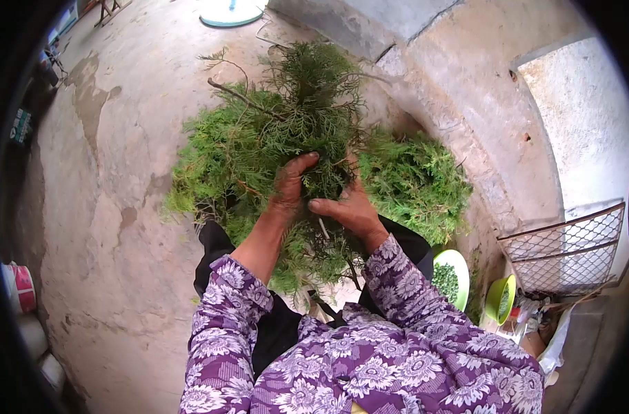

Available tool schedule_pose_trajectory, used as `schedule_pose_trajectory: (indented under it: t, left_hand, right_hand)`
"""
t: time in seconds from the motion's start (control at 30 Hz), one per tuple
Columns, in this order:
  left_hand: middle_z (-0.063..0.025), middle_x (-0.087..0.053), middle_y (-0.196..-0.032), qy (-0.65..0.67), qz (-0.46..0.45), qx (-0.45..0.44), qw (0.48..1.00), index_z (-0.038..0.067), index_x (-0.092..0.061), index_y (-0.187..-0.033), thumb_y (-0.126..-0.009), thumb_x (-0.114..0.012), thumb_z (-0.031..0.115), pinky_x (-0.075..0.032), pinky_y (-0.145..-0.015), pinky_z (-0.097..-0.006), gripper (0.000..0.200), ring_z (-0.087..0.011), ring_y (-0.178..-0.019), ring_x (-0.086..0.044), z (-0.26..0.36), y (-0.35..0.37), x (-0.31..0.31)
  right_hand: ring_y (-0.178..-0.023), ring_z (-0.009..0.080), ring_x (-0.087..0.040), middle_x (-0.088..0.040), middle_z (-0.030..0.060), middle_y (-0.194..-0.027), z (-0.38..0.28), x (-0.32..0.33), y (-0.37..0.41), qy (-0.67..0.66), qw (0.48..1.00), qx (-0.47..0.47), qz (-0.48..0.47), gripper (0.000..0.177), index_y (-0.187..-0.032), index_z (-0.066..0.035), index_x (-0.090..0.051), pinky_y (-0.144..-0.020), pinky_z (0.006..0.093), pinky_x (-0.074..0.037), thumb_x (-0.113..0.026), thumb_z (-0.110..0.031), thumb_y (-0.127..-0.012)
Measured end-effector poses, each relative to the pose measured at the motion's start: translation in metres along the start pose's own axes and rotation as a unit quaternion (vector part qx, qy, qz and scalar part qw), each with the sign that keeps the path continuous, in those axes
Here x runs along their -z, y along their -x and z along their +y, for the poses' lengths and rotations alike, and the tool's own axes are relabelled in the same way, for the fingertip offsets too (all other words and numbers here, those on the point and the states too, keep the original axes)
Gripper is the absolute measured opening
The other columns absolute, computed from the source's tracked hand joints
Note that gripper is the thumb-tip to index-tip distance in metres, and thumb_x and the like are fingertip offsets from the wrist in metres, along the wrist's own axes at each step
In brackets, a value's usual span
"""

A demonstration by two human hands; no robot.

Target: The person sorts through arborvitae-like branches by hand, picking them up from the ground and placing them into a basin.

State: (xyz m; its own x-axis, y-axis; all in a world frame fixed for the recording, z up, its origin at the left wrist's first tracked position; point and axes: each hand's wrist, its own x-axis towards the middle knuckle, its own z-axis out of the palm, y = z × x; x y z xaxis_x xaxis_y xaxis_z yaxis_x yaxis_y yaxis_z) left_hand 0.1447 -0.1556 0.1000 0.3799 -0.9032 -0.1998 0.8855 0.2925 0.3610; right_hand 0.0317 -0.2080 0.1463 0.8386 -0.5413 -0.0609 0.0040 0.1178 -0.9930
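In the middle of the head view, my left hand [289,185] and my right hand [352,210] face each other with a bunch of leafy evergreen branches [318,103] between them. The left fingers curl into the foliage and are partly hidden by it. My right thumb points left across the stems, while the right fingers go behind the greenery. A pale cut stem end shows just below the right thumb. More feathery sprigs spread left of my hands and hang down over my lap. A separate heap of evergreen cuttings [418,183] lies to the right.
A light green bowl [463,279] with small green bits stands by my right knee, near a yellow-green basket [495,300]. A wire mesh frame [566,248] leans at the wall on the right. White containers [21,286] stand at the left edge.
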Motion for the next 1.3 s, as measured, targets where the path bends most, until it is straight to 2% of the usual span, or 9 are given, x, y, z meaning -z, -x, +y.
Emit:
schedule_pose_trajectory:
  t: [0.1,0.17,0.3,0.33,0.4,0.9,1.03,1.17,1.3]
  left_hand:
    - [-0.0085,-0.059,-0.094,-0.012,0.01,-0.006,1.0,0.004,-0.057,-0.097,-0.075,-0.061,0.018,-0.047,-0.075,-0.0332,0.026,-0.0193,-0.081,-0.057,-0.007,-0.004,0.007]
    - [-0.0092,-0.059,-0.096,-0.003,0.004,0.013,1.0,0.004,-0.057,-0.098,-0.075,-0.061,0.017,-0.046,-0.077,-0.0332,0.028,-0.0193,-0.084,-0.057,-0.019,-0.012,0.018]
    - [-0.0093,-0.053,-0.107,-0.41,-0.077,-0.225,0.88,0.003,-0.049,-0.112,-0.076,-0.062,0.015,-0.043,-0.083,-0.0336,0.04,-0.0188,-0.096,-0.052,-0.03,-0.018,0.045]
    - [-0.0093,-0.053,-0.107,-0.413,-0.096,-0.22,0.879,0.003,-0.049,-0.112,-0.076,-0.062,0.015,-0.043,-0.083,-0.0336,0.04,-0.0188,-0.096,-0.052,-0.024,-0.013,0.024]
    - [-0.0088,-0.053,-0.107,-0.12,0.083,0.046,0.988,0.003,-0.047,-0.114,-0.076,-0.062,0.015,-0.041,-0.085,-0.0338,0.042,-0.0198,-0.097,-0.052,-0.01,0.0,-0.02]
    - [-0.0134,-0.044,-0.123,-0.291,-0.065,0.071,0.952,0.004,-0.031,-0.129,-0.074,-0.061,0.042,-0.026,-0.095,-0.0374,0.074,-0.0244,-0.113,-0.04,-0.026,-0.016,-0.021]
    - [-0.0126,-0.044,-0.123,-0.326,-0.034,0.106,0.939,0.004,-0.029,-0.13,-0.073,-0.06,0.047,-0.028,-0.093,-0.0366,0.077,-0.0238,-0.113,-0.041,-0.031,-0.022,-0.013]
    - [-0.0119,-0.047,-0.12,-0.336,0.002,0.138,0.932,0.003,-0.032,-0.128,-0.074,-0.06,0.045,-0.032,-0.087,-0.0334,0.074,-0.0212,-0.108,-0.044,-0.038,-0.023,0.009]
    - [-0.0095,-0.051,-0.114,-0.334,0.046,0.14,0.931,0.006,-0.037,-0.124,-0.085,-0.046,0.034,-0.039,-0.076,-0.0294,0.049,-0.0176,-0.098,-0.049,-0.041,-0.021,0.016]
  right_hand:
    - [-0.115,0.0191,-0.038,-0.034,0.011,-0.13,0.007,0.009,-0.003,0.111,0.992,-0.062,0.004,0.102,-0.137,-0.009,-0.006,-0.095,0.0311,-0.034,-0.074,-0.006,-0.06]
    - [-0.089,0.0156,-0.054,-0.056,0.0075,-0.102,0.006,0.011,-0.001,0.015,0.998,-0.068,0.002,0.063,-0.117,-0.002,-0.04,-0.076,0.0285,-0.046,-0.071,-0.007,-0.062]
    - [-0.088,0.0157,-0.055,-0.057,0.0061,-0.099,0.014,0.019,0.003,0.043,0.996,-0.055,0.051,0.064,-0.118,0.0,-0.038,-0.076,0.0286,-0.046,-0.069,-0.005,-0.063]
    - [-0.088,0.0157,-0.055,-0.057,0.0061,-0.099,0.016,0.021,0.005,0.042,0.996,-0.044,0.068,0.064,-0.118,0.0,-0.038,-0.076,0.0286,-0.046,-0.069,-0.005,-0.063]
    - [-0.097,0.0162,-0.051,-0.053,0.0067,-0.108,0.022,0.027,0.009,0.05,0.998,-0.001,0.027,0.068,-0.122,0.0,-0.033,-0.083,0.0291,-0.043,-0.068,-0.005,-0.063]
    - [-0.103,0.0191,-0.047,-0.043,0.0146,-0.12,-0.02,0.141,0.034,-0.083,0.968,0.058,0.231,0.08,-0.129,0.003,-0.024,-0.084,0.0304,-0.044,-0.07,0.003,-0.064]
    - [-0.1,0.0202,-0.051,-0.048,0.0153,-0.116,-0.1,0.19,0.047,0.148,0.899,-0.068,0.407,0.078,-0.128,0.004,-0.025,-0.084,0.0316,-0.045,-0.071,0.001,-0.065]
    - [-0.098,0.0213,-0.053,-0.053,0.0164,-0.11,-0.117,0.284,0.065,0.097,0.883,-0.026,0.459,0.084,-0.128,0.006,-0.022,-0.085,0.0304,-0.044,-0.074,-0.003,-0.063]
    - [-0.088,0.0181,-0.057,-0.056,0.0149,-0.105,-0.127,0.398,0.07,0.363,0.77,-0.016,0.524,0.092,-0.131,0.003,-0.019,-0.079,0.0261,-0.046,-0.077,-0.006,-0.06]
